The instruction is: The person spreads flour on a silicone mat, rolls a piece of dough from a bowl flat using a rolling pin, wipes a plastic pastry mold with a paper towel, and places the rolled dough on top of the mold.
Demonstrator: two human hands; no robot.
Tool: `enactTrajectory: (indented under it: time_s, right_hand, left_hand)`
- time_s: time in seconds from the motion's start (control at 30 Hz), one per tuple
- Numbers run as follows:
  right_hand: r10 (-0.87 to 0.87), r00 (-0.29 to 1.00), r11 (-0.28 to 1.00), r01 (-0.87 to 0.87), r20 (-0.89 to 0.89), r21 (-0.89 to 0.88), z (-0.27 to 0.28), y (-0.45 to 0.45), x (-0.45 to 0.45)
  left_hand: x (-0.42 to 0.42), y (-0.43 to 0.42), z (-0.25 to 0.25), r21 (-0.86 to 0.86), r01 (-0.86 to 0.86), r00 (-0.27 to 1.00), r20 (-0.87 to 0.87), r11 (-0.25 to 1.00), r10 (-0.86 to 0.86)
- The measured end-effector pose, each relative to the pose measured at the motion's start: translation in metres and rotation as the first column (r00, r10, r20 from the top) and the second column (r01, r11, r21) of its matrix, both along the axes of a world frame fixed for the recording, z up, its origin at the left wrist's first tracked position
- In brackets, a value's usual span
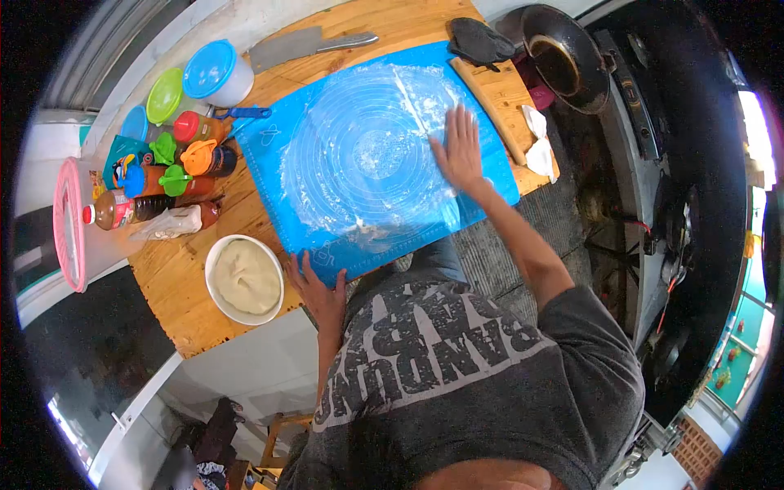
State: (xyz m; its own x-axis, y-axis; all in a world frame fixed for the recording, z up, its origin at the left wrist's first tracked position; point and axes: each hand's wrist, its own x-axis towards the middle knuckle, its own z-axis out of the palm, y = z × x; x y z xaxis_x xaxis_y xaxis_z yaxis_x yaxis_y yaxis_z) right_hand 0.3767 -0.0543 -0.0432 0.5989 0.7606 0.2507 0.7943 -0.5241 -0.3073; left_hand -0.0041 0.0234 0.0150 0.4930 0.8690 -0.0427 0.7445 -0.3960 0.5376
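Note:
A blue mat (269, 175) dusted with white flour lies on the wooden table. Flat on its right part rests my right hand (461, 153), fingers spread over the flour, holding nothing. At the mat's near left corner is my left hand (320, 296), its fingers apart and touching the mat's edge. Just left of that hand, a white bowl (210, 282) holds pale dough (247, 276). Along the mat's right edge lies a wooden rolling pin (490, 110).
A cleaver (286, 49) lies at the table's far side. Lidded tubs (219, 73) and several bottles (122, 211) crowd the left side. A dark cloth (480, 42) and crumpled white pieces (539, 155) are at the right, near a black wok (563, 61).

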Motion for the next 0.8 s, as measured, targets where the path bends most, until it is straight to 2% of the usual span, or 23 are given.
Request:
enactTrajectory:
  time_s: [0.1, 0.17, 0.27, 0.3, 0.37, 0.47, 0.5, 0.53, 0.6, 0.67, 0.77, 0.8]
  right_hand:
    - [0.186, 0.958, 0.982, -0.187, -0.219, 0.014, 0.025, -0.030, -0.077]
    - [0.452, 0.847, 0.873, -0.485, -0.280, -0.056, 0.036, -0.030, -0.104]
    - [0.401, 0.905, 0.898, -0.419, -0.138, -0.136, 0.023, -0.012, -0.075]
    - [0.216, 0.973, 0.975, -0.219, -0.086, -0.039, 0.013, -0.006, -0.066]
    - [0.071, 0.996, 0.997, -0.069, -0.051, 0.035, 0.014, 0.009, -0.057]
    - [0.205, 0.974, 0.975, -0.195, -0.100, 0.103, 0.004, 0.044, -0.099]
    - [0.336, 0.922, 0.942, -0.328, -0.194, 0.073, 0.007, 0.053, -0.124]
    - [0.454, 0.871, 0.890, -0.435, -0.188, 0.135, 0.006, 0.058, -0.156]
    - [0.725, 0.620, 0.687, -0.620, -0.301, 0.379, 0.006, 0.055, -0.209]
    - [0.881, 0.452, 0.474, -0.851, -0.142, 0.226, -0.011, 0.043, -0.259]
    - [0.809, 0.429, 0.572, -0.729, -0.402, 0.375, 0.002, 0.032, -0.202]
    - [0.720, 0.601, 0.671, -0.732, -0.348, 0.123, 0.017, 0.023, -0.175]
  left_hand:
    - [-0.002, -0.001, -0.002, 0.015, 0.032, 0.999, 0.019, 0.999, -0.032]
    - [-0.002, 0.000, -0.002, 0.028, 0.037, 0.999, 0.033, 0.999, -0.038]
    - [-0.001, 0.002, 0.008, -0.006, 0.042, 0.999, -0.010, 0.999, -0.042]
    - [-0.005, 0.001, 0.011, 0.008, 0.030, 1.000, -0.009, 1.000, -0.030]
    - [-0.007, -0.001, 0.014, 0.038, 0.018, 1.000, 0.013, 0.999, -0.019]
    - [-0.019, -0.009, -0.003, 0.056, -0.016, 0.999, 0.046, 0.998, 0.013]
    - [-0.020, -0.009, -0.002, 0.023, -0.043, 0.996, 0.076, 0.999, 0.041]
    - [-0.020, -0.010, -0.001, -0.013, -0.068, 0.992, 0.108, 0.998, 0.069]
    - [-0.023, -0.012, -0.001, -0.039, -0.088, 0.977, 0.190, 0.995, 0.094]
    - [-0.028, -0.011, -0.006, -0.023, -0.081, 0.949, 0.303, 0.996, 0.084]
    - [-0.041, -0.018, -0.022, -0.039, -0.217, 0.962, 0.163, 0.975, 0.221]
    - [-0.039, -0.019, -0.017, 0.020, -0.217, 0.963, 0.167, 0.976, 0.210]
